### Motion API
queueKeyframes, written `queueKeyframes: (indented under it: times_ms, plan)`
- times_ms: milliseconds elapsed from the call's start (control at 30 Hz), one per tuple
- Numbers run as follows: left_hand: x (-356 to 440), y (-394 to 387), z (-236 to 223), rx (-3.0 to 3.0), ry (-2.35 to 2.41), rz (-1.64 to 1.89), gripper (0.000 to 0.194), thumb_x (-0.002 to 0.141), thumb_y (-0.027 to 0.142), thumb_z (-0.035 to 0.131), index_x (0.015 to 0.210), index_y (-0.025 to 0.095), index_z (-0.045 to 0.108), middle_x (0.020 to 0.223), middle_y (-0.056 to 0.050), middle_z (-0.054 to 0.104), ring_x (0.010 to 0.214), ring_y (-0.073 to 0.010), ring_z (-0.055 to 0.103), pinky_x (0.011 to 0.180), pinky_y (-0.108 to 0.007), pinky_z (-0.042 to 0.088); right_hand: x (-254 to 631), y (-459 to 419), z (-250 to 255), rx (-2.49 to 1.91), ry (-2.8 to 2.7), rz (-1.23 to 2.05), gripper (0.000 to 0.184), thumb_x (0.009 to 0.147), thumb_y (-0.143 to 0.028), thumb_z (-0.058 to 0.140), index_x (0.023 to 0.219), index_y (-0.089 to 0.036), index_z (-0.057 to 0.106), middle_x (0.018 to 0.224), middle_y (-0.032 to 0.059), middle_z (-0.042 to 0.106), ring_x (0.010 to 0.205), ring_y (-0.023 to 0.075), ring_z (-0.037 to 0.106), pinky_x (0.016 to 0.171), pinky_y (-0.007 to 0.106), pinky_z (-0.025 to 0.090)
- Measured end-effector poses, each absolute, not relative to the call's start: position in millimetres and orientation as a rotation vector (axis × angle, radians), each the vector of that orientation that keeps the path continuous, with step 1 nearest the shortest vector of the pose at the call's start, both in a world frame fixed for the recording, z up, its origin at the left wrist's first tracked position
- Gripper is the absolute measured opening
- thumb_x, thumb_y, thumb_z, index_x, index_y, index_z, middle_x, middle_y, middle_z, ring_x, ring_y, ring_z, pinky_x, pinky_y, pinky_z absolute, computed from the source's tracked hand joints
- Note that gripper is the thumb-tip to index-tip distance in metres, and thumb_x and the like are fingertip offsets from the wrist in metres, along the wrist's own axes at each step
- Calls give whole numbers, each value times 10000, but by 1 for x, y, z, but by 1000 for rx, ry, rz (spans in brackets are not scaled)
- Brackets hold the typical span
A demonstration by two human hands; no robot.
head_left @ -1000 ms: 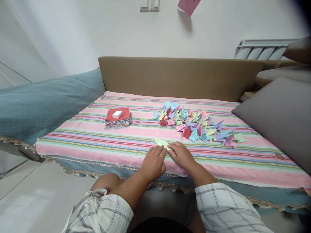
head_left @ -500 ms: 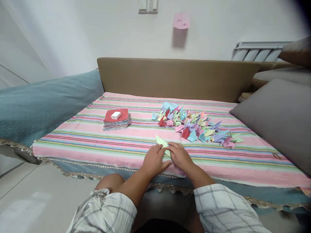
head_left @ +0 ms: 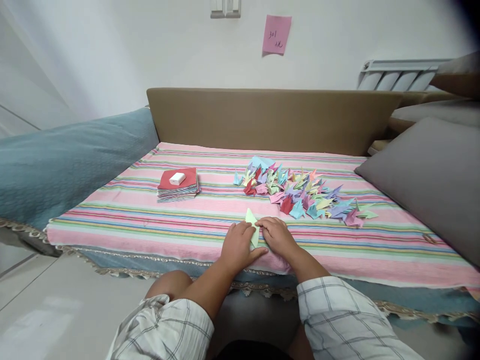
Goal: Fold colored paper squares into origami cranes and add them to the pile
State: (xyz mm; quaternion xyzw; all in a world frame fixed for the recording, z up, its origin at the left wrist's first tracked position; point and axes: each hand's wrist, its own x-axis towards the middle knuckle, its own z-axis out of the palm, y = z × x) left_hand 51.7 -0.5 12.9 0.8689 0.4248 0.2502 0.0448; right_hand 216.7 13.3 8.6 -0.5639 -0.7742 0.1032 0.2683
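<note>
A pale green folded paper [head_left: 254,235] lies on the striped cloth [head_left: 180,222], its pointed tip facing away from me. My left hand [head_left: 238,245] holds the paper's left side with its fingertips, while its thumb sticks out to the right below the paper. From the other side, my right hand [head_left: 276,235] pinches the paper's right edge with bent fingers. Part of the paper is hidden beneath the fingers. Beyond my hands, to the right, lies a heap of colourful paper cranes [head_left: 296,192].
A stack of paper squares [head_left: 179,191] with a red top sheet stands at the left, a small white block [head_left: 177,178] upon it. Grey cushion [head_left: 423,165] at right. Blue armrest [head_left: 82,155] at left, brown backrest [head_left: 262,120] behind. A pink note [head_left: 276,35] hangs on the wall.
The green paper has been turned so its tip points more straight away from me. My left thumb has moved out to the right, and both hands stay on the paper.
</note>
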Motion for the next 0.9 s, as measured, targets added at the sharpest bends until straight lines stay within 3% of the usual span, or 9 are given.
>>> queueKeyframes:
  times_ms: [233,333,467,600,900]
  plan:
    - [45,7,20,2618,1319,604,442,707,261,674,1113,215,506,1099,-72,610,1064,-251,513,923,-412,364,216,8,10,-1459,-2155,267,274,783,-144,502,967,-258,669,929,37,652,910,202,536,840,356,371]
    - [38,14,24,2634,1274,534,374,733,192,631,1090,211,523,1059,-66,631,1023,-237,537,891,-383,394,217,7,8,-1407,-2167,184,233,756,-160,536,923,-242,677,1051,60,620,1014,224,499,873,373,368]
    - [29,23,30,2670,1158,462,345,760,101,532,1087,209,536,1067,-59,636,1033,-219,544,887,-356,407,218,5,6,-1319,-2221,136,275,752,-129,508,944,-255,658,1245,42,547,1177,229,421,987,435,268]
    - [24,28,28,2679,1144,531,307,819,86,422,1055,218,568,1075,-41,639,1009,-191,562,905,-354,392,217,1,7,-1312,-2244,211,266,768,-147,511,977,-252,637,1143,37,614,1085,200,504,965,410,281]
    - [25,28,17,2678,1135,690,331,768,85,460,1045,211,592,1025,-47,654,979,-199,563,889,-358,411,211,-2,12,-1379,-2189,151,138,816,-212,506,877,-240,626,1033,31,649,996,190,527,928,386,257]
